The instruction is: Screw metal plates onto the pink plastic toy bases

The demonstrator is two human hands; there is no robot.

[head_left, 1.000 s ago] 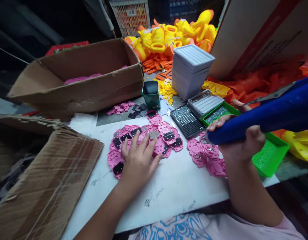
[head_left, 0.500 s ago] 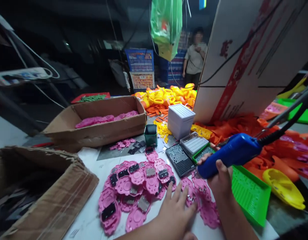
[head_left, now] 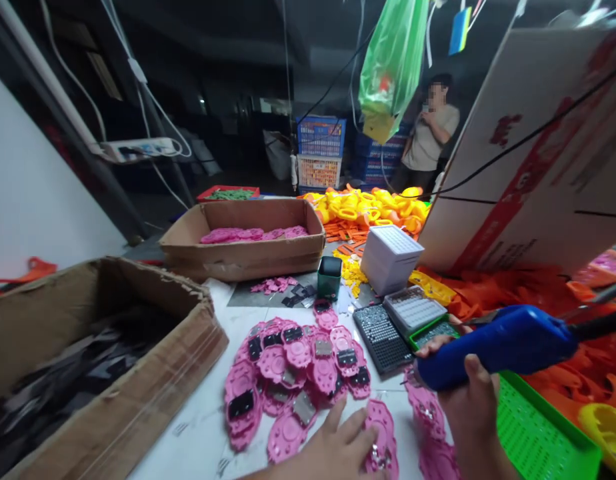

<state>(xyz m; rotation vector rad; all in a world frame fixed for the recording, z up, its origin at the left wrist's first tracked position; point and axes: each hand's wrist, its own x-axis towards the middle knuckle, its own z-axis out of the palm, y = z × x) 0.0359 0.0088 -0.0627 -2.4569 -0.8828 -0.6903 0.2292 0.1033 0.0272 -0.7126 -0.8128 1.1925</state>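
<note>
My right hand (head_left: 468, 400) is closed around a blue electric screwdriver (head_left: 498, 345), whose tip points left and down above pink round plastic parts (head_left: 428, 407) on the white table (head_left: 203, 407). My left hand (head_left: 333, 447) lies at the bottom edge with its fingers spread, touching a pink part (head_left: 381, 427). Left of it spreads a cluster of several pink parts (head_left: 293, 367) with dark and grey inserts.
Black and white screw trays (head_left: 383, 330) and a green tray (head_left: 538, 433) lie by the screwdriver. Behind stand a green cup (head_left: 329, 275), stacked white trays (head_left: 391, 257), a carton of pink parts (head_left: 248, 237), another carton (head_left: 88, 360) and yellow and orange parts (head_left: 368, 207). A person (head_left: 431, 133) stands far back.
The view has tilted upward. My left hand has moved right from the middle cluster to the pink part nearer the screwdriver. The right hand still holds the screwdriver.
</note>
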